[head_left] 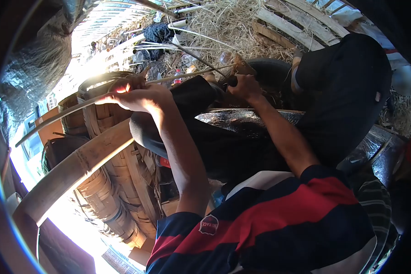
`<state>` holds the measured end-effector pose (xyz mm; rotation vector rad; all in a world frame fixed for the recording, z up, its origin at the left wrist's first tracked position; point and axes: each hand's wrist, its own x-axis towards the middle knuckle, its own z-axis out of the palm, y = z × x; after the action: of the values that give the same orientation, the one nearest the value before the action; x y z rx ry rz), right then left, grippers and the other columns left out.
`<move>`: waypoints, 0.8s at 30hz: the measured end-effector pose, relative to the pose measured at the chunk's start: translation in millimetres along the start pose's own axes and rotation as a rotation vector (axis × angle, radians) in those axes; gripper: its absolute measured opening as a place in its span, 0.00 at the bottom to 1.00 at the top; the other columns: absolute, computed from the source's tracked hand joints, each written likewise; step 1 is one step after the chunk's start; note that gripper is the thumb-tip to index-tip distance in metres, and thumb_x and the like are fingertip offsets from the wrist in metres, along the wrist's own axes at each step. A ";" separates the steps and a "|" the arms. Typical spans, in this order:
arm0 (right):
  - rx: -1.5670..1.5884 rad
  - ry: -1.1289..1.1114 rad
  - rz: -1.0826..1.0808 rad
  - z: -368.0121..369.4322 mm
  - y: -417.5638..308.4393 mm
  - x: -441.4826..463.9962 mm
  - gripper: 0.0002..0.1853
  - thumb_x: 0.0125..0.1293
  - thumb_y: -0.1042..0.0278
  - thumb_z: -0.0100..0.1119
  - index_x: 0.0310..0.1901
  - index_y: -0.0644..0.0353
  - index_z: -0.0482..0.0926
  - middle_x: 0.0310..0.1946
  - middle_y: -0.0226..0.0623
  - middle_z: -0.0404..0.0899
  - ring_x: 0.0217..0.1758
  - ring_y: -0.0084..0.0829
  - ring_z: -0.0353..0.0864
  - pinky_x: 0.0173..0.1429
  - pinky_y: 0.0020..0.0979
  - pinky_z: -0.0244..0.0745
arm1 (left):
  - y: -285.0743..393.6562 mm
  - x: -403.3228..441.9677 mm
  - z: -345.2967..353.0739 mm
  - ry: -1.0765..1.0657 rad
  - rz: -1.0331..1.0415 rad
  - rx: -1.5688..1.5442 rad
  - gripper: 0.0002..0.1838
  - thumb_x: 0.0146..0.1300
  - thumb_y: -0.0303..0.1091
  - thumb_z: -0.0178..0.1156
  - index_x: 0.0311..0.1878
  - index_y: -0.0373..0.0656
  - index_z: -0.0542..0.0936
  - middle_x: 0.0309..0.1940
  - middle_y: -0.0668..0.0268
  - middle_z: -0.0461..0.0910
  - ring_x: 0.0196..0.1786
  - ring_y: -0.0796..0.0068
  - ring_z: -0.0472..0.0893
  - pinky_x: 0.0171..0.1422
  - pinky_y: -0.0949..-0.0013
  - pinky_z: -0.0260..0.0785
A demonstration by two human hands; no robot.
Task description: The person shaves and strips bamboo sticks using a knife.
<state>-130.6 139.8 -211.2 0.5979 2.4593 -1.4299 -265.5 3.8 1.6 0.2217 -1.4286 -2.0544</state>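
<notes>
From my end I see the left hand (134, 96) closed around a long strip (64, 117), palm turned up. The strip runs out past both sides of that hand: one end slants down to the left, the other reaches toward the right hand (245, 88). That one is curled tight on a dark handle (233, 81). A brown wedge (245, 67) stands just beyond the fist, where the strip's far end arrives; it is too small and shadowed for me to say whether it is blade or wood, or whether it touches the strip.

I judge the step in hand to be tool work on the strip, one hand steadying, the other working. The next move, as I read it, calls for a firm left grip, the strip held in line and any edge turned away from the legs.

The left knee (144, 130) rises just below the left hand, and the bent right leg (347, 91) fences in the other side, so elbow room looks tight. A thick pole (84, 157) crosses below the strip's near end, over a woven basket (96, 192). Beyond the right hand sit a black tub (274, 68), loose straw (233, 27) and wooden slats (285, 27).
</notes>
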 end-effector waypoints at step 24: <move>0.093 -0.030 -0.072 -10.1 -13.3 15.1 0.20 0.51 0.49 0.66 0.35 0.58 0.84 0.33 0.47 0.85 0.42 0.46 0.85 0.49 0.42 0.80 | 4.9 -27.6 27.7 -0.319 0.138 0.146 0.34 0.61 0.78 0.41 0.20 0.56 0.55 0.15 0.78 0.48 0.18 0.83 0.49 0.23 0.78 0.42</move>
<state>-150.2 146.2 -201.9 0.5069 2.4244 -1.5767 -254.6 40.4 11.4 -0.1498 -1.7355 -1.9355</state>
